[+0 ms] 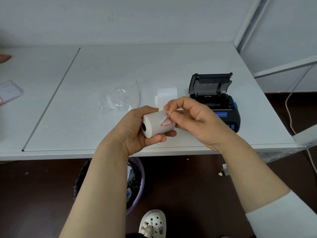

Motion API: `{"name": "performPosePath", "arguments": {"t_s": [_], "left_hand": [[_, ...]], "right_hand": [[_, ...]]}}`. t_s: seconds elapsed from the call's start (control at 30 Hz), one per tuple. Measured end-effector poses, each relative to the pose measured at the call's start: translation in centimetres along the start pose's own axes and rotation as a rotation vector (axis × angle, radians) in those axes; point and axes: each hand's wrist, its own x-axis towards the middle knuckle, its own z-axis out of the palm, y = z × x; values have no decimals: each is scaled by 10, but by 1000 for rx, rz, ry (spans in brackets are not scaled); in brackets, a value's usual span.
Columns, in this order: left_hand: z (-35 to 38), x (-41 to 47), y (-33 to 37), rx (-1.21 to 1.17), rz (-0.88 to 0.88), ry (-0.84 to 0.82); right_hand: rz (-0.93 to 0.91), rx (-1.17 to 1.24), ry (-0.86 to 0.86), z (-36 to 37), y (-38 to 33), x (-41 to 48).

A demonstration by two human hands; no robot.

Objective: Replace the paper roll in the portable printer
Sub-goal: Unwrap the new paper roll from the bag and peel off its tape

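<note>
My left hand [135,129] grips a full white paper roll [154,123] over the table's front edge, its dark core facing left. A red-edged sealing sticker [166,120] sits on the roll. My right hand [192,117] pinches the sticker's lifted corner between thumb and forefinger. The black portable printer [223,107] stands on the table to the right, behind my right hand, with its lid [210,83] swung up and the paper bay empty. A second, smaller white roll [166,95] stands on the table behind my hands.
A crumpled clear plastic bag [118,98] lies left of the small roll. A pink-edged card [9,91] lies at the far left. Under the white table [85,100] stands a purple bin [135,182] with a dark liner. A cable [291,107] hangs at the right.
</note>
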Motion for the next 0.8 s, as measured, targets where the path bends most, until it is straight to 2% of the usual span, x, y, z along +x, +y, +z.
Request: {"name": "performPosePath", "arguments": {"t_s": [0.47,0.7,0.8], "left_hand": [[-1,-1,1,-59,34,12],[-1,-2,2,-88,79,40],[1,-3,3,-86,98,62]], "right_hand": [[15,192,50,1,4,3],[-19,151,61,2,-2,3],[-57,29,109,2,-6,3]]}}
